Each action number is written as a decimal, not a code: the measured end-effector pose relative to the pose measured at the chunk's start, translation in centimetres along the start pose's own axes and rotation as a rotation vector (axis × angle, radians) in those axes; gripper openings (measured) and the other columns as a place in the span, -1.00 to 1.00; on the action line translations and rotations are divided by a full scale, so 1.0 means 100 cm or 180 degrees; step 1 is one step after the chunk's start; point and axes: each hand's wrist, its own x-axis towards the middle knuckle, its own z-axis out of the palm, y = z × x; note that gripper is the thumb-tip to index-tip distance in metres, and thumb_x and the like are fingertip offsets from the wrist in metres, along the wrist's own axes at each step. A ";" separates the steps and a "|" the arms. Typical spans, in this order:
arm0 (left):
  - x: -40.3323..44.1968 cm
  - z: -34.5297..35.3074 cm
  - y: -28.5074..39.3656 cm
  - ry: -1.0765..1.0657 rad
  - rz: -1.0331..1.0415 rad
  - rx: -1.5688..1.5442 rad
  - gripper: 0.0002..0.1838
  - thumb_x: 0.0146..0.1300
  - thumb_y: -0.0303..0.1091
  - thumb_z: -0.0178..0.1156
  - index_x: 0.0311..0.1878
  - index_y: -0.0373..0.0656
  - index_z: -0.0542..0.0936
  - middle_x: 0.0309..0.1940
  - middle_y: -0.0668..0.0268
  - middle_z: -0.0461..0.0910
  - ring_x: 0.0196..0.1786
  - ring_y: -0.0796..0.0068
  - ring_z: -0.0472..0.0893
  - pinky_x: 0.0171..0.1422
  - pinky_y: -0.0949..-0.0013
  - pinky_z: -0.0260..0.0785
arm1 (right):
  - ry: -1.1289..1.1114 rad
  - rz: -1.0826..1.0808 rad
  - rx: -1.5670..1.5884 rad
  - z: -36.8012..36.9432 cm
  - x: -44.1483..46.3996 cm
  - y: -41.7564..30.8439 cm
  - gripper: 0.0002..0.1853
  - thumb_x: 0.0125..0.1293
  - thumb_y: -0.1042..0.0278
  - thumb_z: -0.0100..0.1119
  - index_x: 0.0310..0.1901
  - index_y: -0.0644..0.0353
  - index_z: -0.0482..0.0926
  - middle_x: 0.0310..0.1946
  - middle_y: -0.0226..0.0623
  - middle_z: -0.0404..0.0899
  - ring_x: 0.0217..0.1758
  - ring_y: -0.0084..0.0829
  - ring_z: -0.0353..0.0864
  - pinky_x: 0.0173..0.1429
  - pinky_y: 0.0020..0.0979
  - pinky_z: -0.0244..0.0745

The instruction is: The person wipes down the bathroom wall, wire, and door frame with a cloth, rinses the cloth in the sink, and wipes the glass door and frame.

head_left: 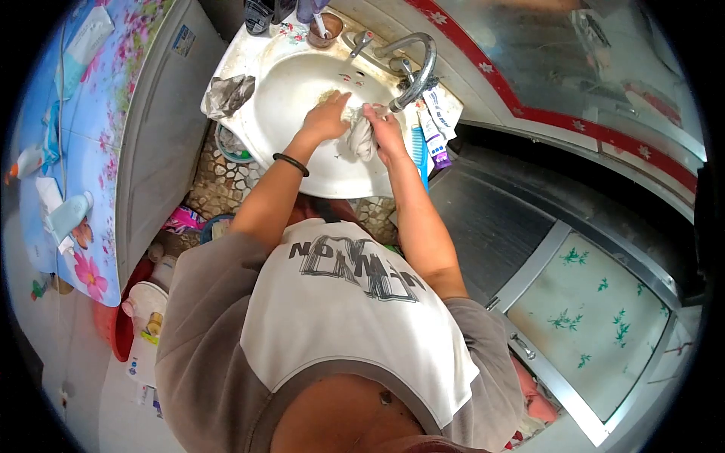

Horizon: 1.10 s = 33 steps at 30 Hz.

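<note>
A pale, bunched cloth (362,142) hangs over the right part of a white basin (283,90), near the tap's spout. The right hand (384,130) is closed around its upper end, fingers curled. The left hand (326,118), palm down and partly open, reaches in just beside it; whether its fingers grip any of the cloth cannot be told. A dark band (291,164) circles the left wrist. The curved tap (430,64) rises behind the right hand, with a blue comb (419,157) and a tube (433,136) on the rim beside it. At the back stands a brown cup (325,36); a crumpled bag (229,96) lies at the left edge.
</note>
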 end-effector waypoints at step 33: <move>-0.065 -0.062 -0.025 -0.0499 -0.2407 -0.4246 -0.51 0.22 0.03 0.42 0.06 -0.09 0.58 -0.23 0.42 0.62 -0.25 0.56 0.59 -0.15 0.44 0.46 | -0.1846 -0.1236 -0.3524 -0.019 0.018 0.132 -0.69 0.41 0.26 0.13 0.03 0.23 0.70 0.04 -0.10 0.67 0.19 -0.20 0.58 0.31 -0.25 0.42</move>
